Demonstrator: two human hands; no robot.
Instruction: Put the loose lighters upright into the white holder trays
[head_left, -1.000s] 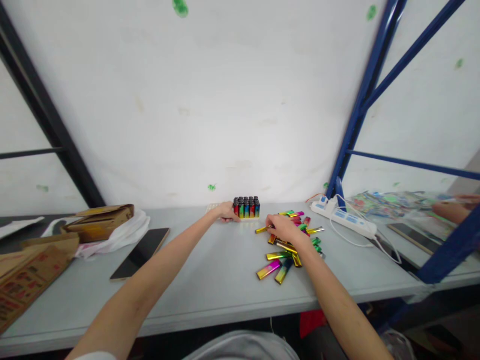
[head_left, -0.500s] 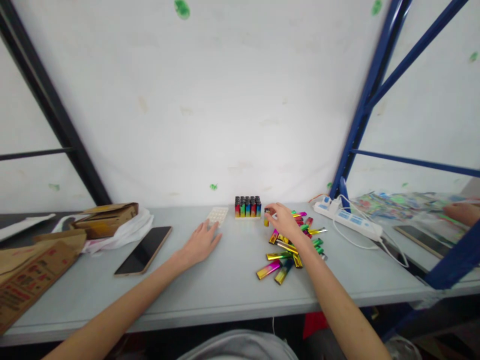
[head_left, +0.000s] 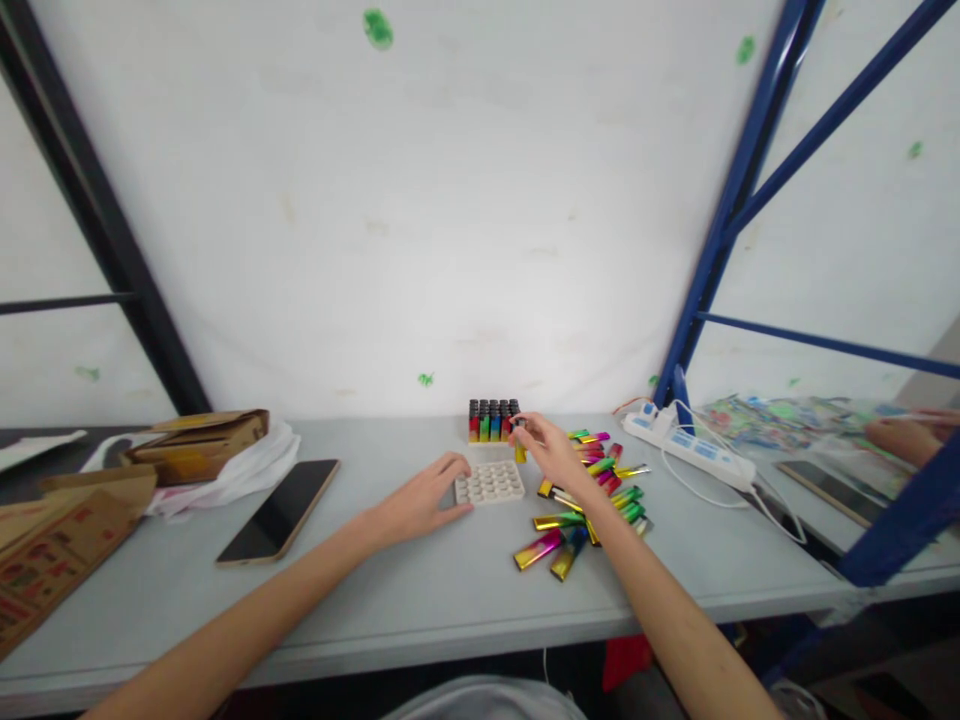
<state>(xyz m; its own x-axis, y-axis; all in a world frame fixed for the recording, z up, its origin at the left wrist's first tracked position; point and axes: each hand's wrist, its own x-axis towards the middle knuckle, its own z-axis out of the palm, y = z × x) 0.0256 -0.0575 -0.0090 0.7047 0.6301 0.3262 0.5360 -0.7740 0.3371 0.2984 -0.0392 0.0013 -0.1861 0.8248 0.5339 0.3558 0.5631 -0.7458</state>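
Observation:
A white tray (head_left: 491,484) with rows of round recesses lies flat in front of me. My left hand (head_left: 431,497) is at its left end, fingers at the upper corner and thumb at the lower one. My right hand (head_left: 546,445) pinches a lighter (head_left: 520,450) with a gold lower end, upright just above the tray's far right corner. Close behind stands a block of upright lighters (head_left: 493,422) with black tops in a pale base. Under and beside my right forearm is a loose pile of shiny coloured lighters (head_left: 541,548), partly hidden by the arm.
A phone (head_left: 279,512) lies to the left, by cardboard boxes (head_left: 199,447) and a white plastic bag (head_left: 262,460). On the right are a power strip (head_left: 690,447) with cables and a blue metal frame (head_left: 724,230). Another person's hand (head_left: 900,437) shows at far right.
The white tray has moved right and nearer, in front of the lighter block, with my left hand at its end. My right hand has carried the lighter left toward the tray.

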